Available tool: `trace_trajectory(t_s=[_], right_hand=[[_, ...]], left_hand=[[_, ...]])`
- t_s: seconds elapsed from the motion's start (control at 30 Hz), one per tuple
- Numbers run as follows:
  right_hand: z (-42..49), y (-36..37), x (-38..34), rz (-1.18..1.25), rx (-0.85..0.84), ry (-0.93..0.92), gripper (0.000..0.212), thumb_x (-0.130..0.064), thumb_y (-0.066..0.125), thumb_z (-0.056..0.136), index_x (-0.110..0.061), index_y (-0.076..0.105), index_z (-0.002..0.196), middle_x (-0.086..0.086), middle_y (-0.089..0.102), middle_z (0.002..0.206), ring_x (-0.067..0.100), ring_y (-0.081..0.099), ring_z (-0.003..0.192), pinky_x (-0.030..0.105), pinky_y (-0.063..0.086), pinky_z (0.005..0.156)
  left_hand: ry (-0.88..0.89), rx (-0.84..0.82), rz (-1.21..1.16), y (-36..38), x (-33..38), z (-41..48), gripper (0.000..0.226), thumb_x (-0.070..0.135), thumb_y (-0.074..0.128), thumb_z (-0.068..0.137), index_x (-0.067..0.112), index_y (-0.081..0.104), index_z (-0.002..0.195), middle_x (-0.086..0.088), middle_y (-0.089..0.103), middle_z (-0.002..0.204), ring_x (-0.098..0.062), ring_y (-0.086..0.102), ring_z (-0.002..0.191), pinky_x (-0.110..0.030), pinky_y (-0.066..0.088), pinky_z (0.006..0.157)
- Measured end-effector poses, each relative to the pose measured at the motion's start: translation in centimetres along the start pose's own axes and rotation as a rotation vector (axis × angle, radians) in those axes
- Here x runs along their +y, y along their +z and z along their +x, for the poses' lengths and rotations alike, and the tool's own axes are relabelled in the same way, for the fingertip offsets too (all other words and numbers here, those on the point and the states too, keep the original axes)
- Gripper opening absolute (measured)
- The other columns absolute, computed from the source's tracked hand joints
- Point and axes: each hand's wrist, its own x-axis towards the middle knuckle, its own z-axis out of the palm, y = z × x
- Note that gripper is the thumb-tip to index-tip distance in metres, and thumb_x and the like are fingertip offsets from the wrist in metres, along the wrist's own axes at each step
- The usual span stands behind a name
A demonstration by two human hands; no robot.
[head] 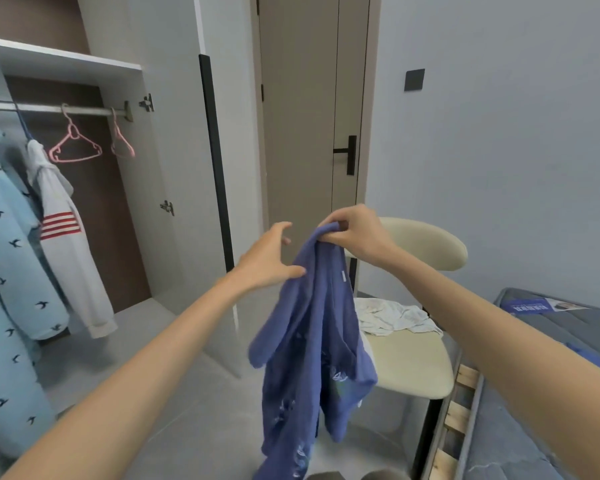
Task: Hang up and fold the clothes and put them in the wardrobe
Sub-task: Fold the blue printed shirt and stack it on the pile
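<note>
Right hand (355, 233) pinches the blue garment (312, 341) in a tight grip; left hand (269, 261), fingers spread, touches it.

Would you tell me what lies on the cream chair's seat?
A crumpled white garment lies on the chair seat. The blue garment in the right hand hides part of the seat, so anything there is unseen.

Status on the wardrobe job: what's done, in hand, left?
Done: a light-blue bird-print garment and a white red-striped hoodie hang on the wardrobe rail. In hand: the right hand pinches the blue top at its upper edge; the left hand, open, touches it. Left: hang that top, probably on an empty pink hanger, then the white garment crumpled on the chair.
</note>
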Motion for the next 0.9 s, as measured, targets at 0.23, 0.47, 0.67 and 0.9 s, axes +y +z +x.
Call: trace_trajectory(t_s=[0.23, 0.47, 0.67, 0.9], right_hand=[[0.4, 0.4, -0.8, 0.026, -0.003, -0.043, 0.008, -0.016, 0.074, 0.080, -0.023, 0.074, 0.077, -0.005, 0.072, 0.077, 0.009, 0.064, 0.076, 0.023, 0.052, 0.068], [-1.8, 1.4, 2.6, 0.184, -0.196, 0.248, 0.038, -0.032, 0.079, 0.079, -0.017, 0.067, 0.111, -0.005, 0.069, 0.109, 0.006, 0.064, 0.099, 0.028, 0.051, 0.090], [-6.8, 6.0, 6.6, 0.060, -0.688, 0.451, 0.099, -0.030, 0.087, 0.069, -0.019, 0.028, 0.148, -0.001, 0.036, 0.149, 0.015, 0.033, 0.138, 0.030, 0.030, 0.112], [-8.6, 11.9, 7.8, -0.140, -0.688, 0.298, 0.107, -0.016, 0.089, 0.064, -0.009, 0.017, 0.144, 0.014, 0.044, 0.139, 0.032, 0.043, 0.127, 0.045, 0.040, 0.104]], left_hand=[[0.068, 0.200, -0.109, 1.4, 0.8, 0.6, 0.015, 0.025, 0.063, 0.089, 0.018, 0.062, 0.103, 0.004, 0.065, 0.093, -0.015, 0.062, 0.088, -0.024, 0.049, 0.071], [0.038, 0.306, -0.291, 0.7, 0.2, 1.4, 0.027, 0.014, 0.048, 0.097, 0.023, 0.052, 0.072, 0.008, 0.049, 0.067, -0.004, 0.044, 0.062, -0.006, 0.035, 0.052], [-0.034, 0.283, -0.463, 0.1, -0.1, 1.8, 0.020, 0.020, 0.044, 0.099, 0.009, 0.061, 0.099, 0.002, 0.059, 0.086, -0.011, 0.053, 0.080, -0.021, 0.043, 0.072], [-0.052, 0.350, -0.478, -1.2, -0.3, 2.0, 0.021, 0.026, 0.045, 0.100, 0.024, 0.057, 0.083, 0.008, 0.058, 0.081, -0.006, 0.054, 0.076, -0.020, 0.043, 0.069]])
